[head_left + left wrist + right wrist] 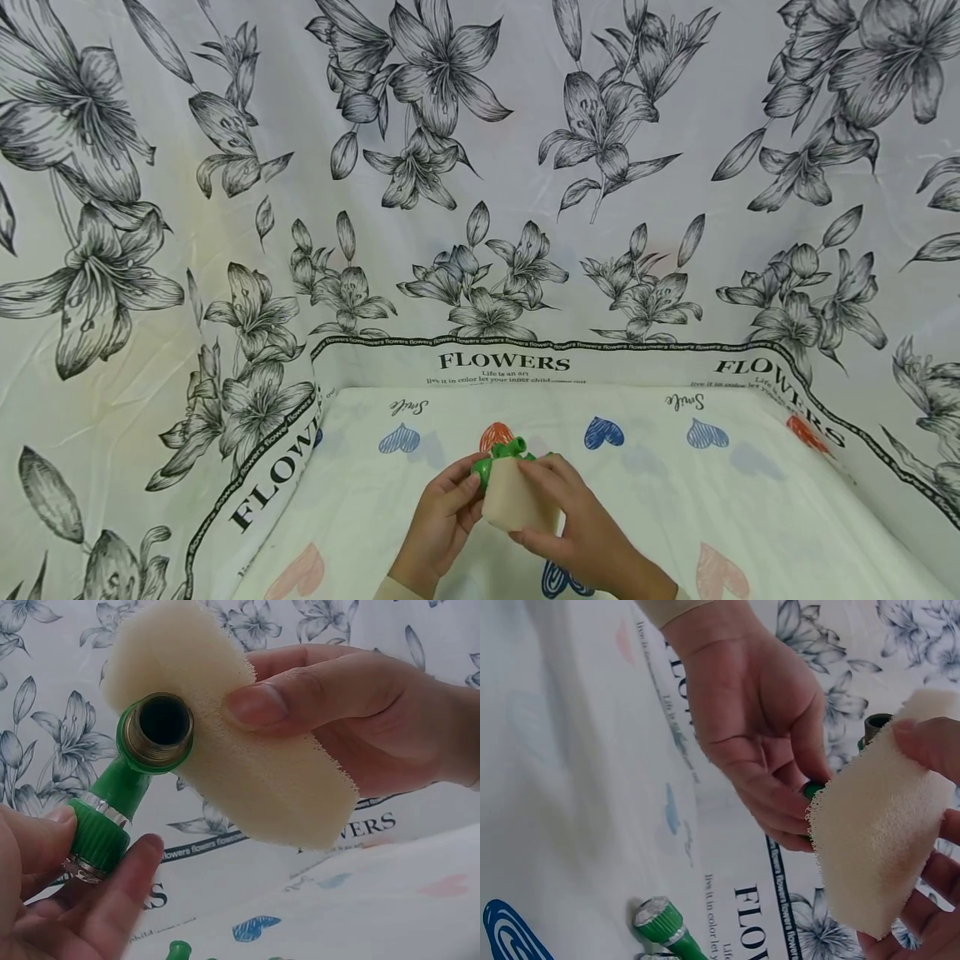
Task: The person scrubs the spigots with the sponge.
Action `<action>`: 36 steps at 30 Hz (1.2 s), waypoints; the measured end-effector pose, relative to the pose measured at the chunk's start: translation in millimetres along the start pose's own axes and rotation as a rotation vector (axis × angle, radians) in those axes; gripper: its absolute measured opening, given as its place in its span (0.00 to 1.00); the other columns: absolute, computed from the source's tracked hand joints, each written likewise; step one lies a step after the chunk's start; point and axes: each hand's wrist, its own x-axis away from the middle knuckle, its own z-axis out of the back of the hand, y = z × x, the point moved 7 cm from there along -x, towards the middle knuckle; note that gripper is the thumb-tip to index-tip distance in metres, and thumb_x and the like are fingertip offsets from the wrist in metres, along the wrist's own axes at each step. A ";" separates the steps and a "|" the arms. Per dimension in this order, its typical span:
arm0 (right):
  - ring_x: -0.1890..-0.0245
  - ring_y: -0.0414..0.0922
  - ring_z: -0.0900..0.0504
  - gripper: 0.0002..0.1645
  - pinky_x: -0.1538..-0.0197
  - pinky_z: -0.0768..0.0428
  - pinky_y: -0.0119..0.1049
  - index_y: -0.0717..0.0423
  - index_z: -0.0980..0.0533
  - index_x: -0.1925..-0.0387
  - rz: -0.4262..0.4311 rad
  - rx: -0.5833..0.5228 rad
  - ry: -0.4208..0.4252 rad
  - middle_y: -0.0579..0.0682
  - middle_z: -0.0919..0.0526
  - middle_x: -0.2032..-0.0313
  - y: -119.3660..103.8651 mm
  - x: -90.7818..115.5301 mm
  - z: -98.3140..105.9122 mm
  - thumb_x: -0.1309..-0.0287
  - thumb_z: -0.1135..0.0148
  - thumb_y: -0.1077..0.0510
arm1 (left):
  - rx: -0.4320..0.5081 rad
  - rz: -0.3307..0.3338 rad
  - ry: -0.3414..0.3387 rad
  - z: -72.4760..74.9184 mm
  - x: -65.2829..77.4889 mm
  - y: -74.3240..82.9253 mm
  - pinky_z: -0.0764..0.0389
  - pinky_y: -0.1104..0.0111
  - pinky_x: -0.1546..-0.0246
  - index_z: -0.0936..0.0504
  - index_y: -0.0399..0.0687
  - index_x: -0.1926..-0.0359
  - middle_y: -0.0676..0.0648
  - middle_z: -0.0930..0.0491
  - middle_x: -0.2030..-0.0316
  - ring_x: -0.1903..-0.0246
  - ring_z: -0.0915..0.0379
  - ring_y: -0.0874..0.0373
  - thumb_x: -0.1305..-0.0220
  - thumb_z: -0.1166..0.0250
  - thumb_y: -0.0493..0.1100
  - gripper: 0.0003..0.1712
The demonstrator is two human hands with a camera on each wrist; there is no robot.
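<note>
A green tap with a ribbed cap, clear bands and a threaded brass opening is held up over the bed-like surface. My left hand pinches its ribbed end between thumb and fingers. A cream sponge sits in my right hand, thumb on one face and fingers behind it. In the left wrist view the sponge lies against the tap, just behind the brass opening. Most of the tap is hidden behind the sponge in the right wrist view.
Another green tap-like piece lies on the white heart-printed cloth, partly cut off by the right wrist view's edge. A flower-printed curtain rises behind and at both sides.
</note>
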 end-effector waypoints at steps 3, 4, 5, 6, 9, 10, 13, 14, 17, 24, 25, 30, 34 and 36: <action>0.42 0.48 0.23 0.43 0.48 0.12 0.43 0.45 0.27 0.23 -0.011 0.002 0.003 0.43 0.25 0.39 1.6 -1.1 0.5 0.35 0.18 0.51 | -0.015 -0.003 -0.003 -0.4 1.0 -0.2 0.12 0.65 0.48 0.31 0.26 0.25 0.41 0.17 0.41 0.49 0.16 0.54 0.16 0.40 0.37 0.27; 0.42 0.48 0.23 0.43 0.48 0.13 0.43 0.45 0.27 0.23 -0.018 0.000 0.003 0.43 0.25 0.39 2.5 -1.6 0.5 0.36 0.18 0.51 | -0.018 -0.003 -0.003 -0.3 1.2 -0.5 0.12 0.65 0.49 0.32 0.26 0.25 0.41 0.17 0.41 0.49 0.16 0.54 0.16 0.41 0.37 0.27; 0.42 0.48 0.23 0.43 0.48 0.12 0.43 0.45 0.27 0.23 -0.019 -0.004 0.004 0.43 0.25 0.39 3.1 -1.9 0.4 0.36 0.18 0.52 | -0.020 -0.003 -0.004 0.1 1.1 -0.9 0.12 0.65 0.49 0.33 0.25 0.25 0.41 0.17 0.41 0.49 0.16 0.54 0.15 0.41 0.37 0.28; 0.42 0.48 0.23 0.43 0.49 0.12 0.42 0.45 0.27 0.23 -0.021 -0.013 0.005 0.43 0.25 0.39 3.8 -2.2 0.1 0.36 0.18 0.52 | -0.015 -0.004 -0.002 0.3 1.3 -1.3 0.13 0.65 0.48 0.33 0.25 0.25 0.41 0.17 0.41 0.49 0.16 0.54 0.16 0.41 0.37 0.28; 0.43 0.50 0.22 0.43 0.49 0.12 0.42 0.47 0.26 0.23 -0.026 -0.046 0.011 0.44 0.25 0.39 5.3 -3.6 0.3 0.37 0.18 0.54 | -0.014 -0.012 -0.015 1.0 0.9 -1.9 0.15 0.66 0.45 0.33 0.24 0.25 0.41 0.18 0.40 0.48 0.18 0.55 0.16 0.41 0.36 0.28; 0.43 0.50 0.22 0.43 0.49 0.12 0.42 0.47 0.26 0.23 -0.033 -0.046 0.019 0.44 0.24 0.39 5.9 -4.1 1.0 0.37 0.18 0.54 | -0.013 -0.013 -0.019 1.0 1.0 -2.4 0.15 0.67 0.45 0.33 0.24 0.25 0.42 0.18 0.40 0.49 0.19 0.55 0.16 0.41 0.36 0.27; 0.45 0.49 0.22 0.44 0.50 0.12 0.43 0.49 0.26 0.24 -0.044 -0.023 0.059 0.44 0.24 0.39 6.7 -5.4 5.0 0.38 0.17 0.55 | -0.017 -0.009 -0.038 0.2 1.5 -3.6 0.16 0.66 0.43 0.32 0.25 0.25 0.42 0.18 0.41 0.49 0.19 0.55 0.15 0.42 0.36 0.26; 0.45 0.49 0.22 0.44 0.50 0.12 0.43 0.49 0.26 0.24 -0.045 -0.003 0.074 0.43 0.24 0.39 7.0 -5.5 6.5 0.39 0.17 0.55 | -0.019 -0.006 -0.040 -0.2 1.7 -3.9 0.16 0.65 0.42 0.31 0.25 0.25 0.42 0.18 0.41 0.49 0.19 0.55 0.15 0.42 0.36 0.26; 0.44 0.48 0.23 0.45 0.51 0.12 0.44 0.50 0.25 0.24 -0.040 0.049 0.108 0.42 0.25 0.39 8.0 -5.7 9.2 0.42 0.15 0.57 | -0.032 -0.001 -0.037 -0.9 1.8 -4.0 0.17 0.62 0.38 0.31 0.25 0.25 0.41 0.18 0.40 0.47 0.18 0.53 0.15 0.41 0.36 0.26; 0.44 0.46 0.24 0.46 0.50 0.12 0.45 0.48 0.25 0.24 -0.088 0.104 0.133 0.40 0.25 0.40 9.9 -6.2 10.3 0.43 0.16 0.59 | -0.041 -0.009 -0.030 -0.9 1.7 -2.1 0.15 0.63 0.41 0.32 0.24 0.25 0.41 0.17 0.43 0.51 0.17 0.54 0.16 0.40 0.36 0.27; 0.44 0.46 0.24 0.46 0.49 0.12 0.45 0.48 0.25 0.24 -0.098 0.108 0.135 0.39 0.25 0.40 10.0 -6.3 10.6 0.43 0.16 0.59 | -0.041 -0.012 -0.031 -0.9 1.5 -1.9 0.15 0.64 0.43 0.32 0.24 0.26 0.41 0.17 0.44 0.52 0.17 0.54 0.16 0.40 0.36 0.27; 0.43 0.48 0.24 0.46 0.49 0.11 0.48 0.53 0.24 0.25 -0.105 0.177 0.180 0.44 0.25 0.40 11.0 -7.5 15.8 0.43 0.15 0.59 | -0.043 -0.012 -0.025 -0.3 1.9 -1.6 0.14 0.66 0.46 0.29 0.26 0.27 0.42 0.16 0.46 0.54 0.18 0.55 0.17 0.39 0.36 0.26; 0.42 0.51 0.23 0.46 0.47 0.11 0.54 0.58 0.25 0.26 -0.129 0.213 0.235 0.48 0.24 0.41 17.7 -8.9 22.4 0.45 0.14 0.60 | -0.060 0.003 -0.020 -0.7 3.2 -2.5 0.14 0.64 0.44 0.27 0.28 0.28 0.42 0.17 0.46 0.54 0.17 0.54 0.18 0.36 0.37 0.25; 0.42 0.51 0.23 0.46 0.47 0.12 0.55 0.59 0.25 0.25 -0.146 0.200 0.234 0.48 0.24 0.41 21.3 -9.5 22.8 0.44 0.15 0.60 | -0.066 0.009 -0.016 -0.6 3.8 -3.1 0.15 0.62 0.42 0.27 0.28 0.28 0.41 0.17 0.45 0.53 0.17 0.53 0.18 0.36 0.37 0.26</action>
